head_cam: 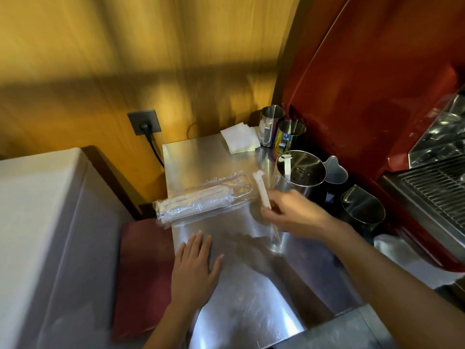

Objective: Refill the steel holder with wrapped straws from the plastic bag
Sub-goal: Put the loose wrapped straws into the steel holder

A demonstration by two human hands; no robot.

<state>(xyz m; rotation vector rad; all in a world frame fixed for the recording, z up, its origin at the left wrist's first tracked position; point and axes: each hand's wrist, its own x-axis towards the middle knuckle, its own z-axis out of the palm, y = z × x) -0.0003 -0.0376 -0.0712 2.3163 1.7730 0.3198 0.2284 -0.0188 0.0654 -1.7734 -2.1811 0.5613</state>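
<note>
Steel all around us: the holder [300,172] stands upright just beyond and slightly right of our right hand [295,215], its open mouth facing up with one straw already leaning inside. That hand is closed on a few wrapped straws [263,191], their long axis running away from us toward the holder. Our left hand [195,268] lies flat and spread on the counter [251,298], nearer us than the bag [201,197], which lies crosswise beyond it.

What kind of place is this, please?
Probably a café bar counter. A large red espresso machine with a metal drip grate stands beside steel milk pitchers, and the right hand holds paper-wrapped straws near a round steel holder.
</note>
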